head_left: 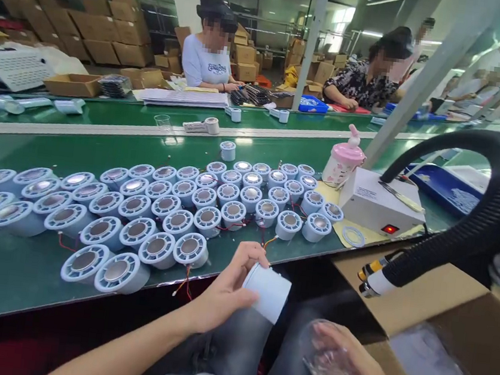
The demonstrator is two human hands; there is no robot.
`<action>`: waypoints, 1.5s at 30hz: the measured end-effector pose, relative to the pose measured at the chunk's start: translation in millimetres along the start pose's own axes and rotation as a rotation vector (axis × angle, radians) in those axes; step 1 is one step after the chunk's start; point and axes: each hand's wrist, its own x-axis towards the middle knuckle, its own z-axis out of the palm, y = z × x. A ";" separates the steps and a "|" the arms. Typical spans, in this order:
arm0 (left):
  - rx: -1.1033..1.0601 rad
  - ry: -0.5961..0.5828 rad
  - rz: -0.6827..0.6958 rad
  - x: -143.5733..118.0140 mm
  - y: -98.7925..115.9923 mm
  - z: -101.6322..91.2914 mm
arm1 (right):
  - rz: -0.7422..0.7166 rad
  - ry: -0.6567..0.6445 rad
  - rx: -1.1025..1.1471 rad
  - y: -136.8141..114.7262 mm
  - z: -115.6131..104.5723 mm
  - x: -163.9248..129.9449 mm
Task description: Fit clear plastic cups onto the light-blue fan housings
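Observation:
Past the table's front edge, my left hand (237, 276) is closed around a pale blue cylindrical housing (269, 291), tilted on its side above my lap. Orange and red wires show just behind that hand. Lower right, my right hand (358, 368) grips a clear plastic cup-like piece (325, 355), partly blurred by motion. The two hands are apart. Many similar blue housings (190, 249) with round metallic discs in slotted rims stand in rows on the green table (19, 269), some trailing thin wires.
An open cardboard box (439, 305) with clear plastic stands at the right. Above it arches a black flexible hose (465, 236) near a white switch box (379, 202). A pink-lidded cup (346, 156) and blue tray (448, 189) are behind. Two co-workers sit across the belt.

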 end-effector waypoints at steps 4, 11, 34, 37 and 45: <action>-0.593 0.024 -0.343 0.5 -26.8 31.2 | -0.177 0.035 -0.118 -34.0 28.7 27.5; -0.668 -0.143 -0.933 4.0 -40.5 35.8 | -0.202 0.169 -0.687 -49.8 18.8 17.8; 0.416 -0.362 0.009 5.8 -31.7 29.3 | 0.225 0.140 -0.089 -74.4 19.0 32.1; 0.425 -0.444 0.055 8.2 -42.2 26.8 | 0.276 0.227 -0.030 -66.4 21.2 33.3; 0.103 -0.554 -0.141 6.5 -37.2 31.3 | 0.258 0.305 0.320 -53.0 12.1 29.6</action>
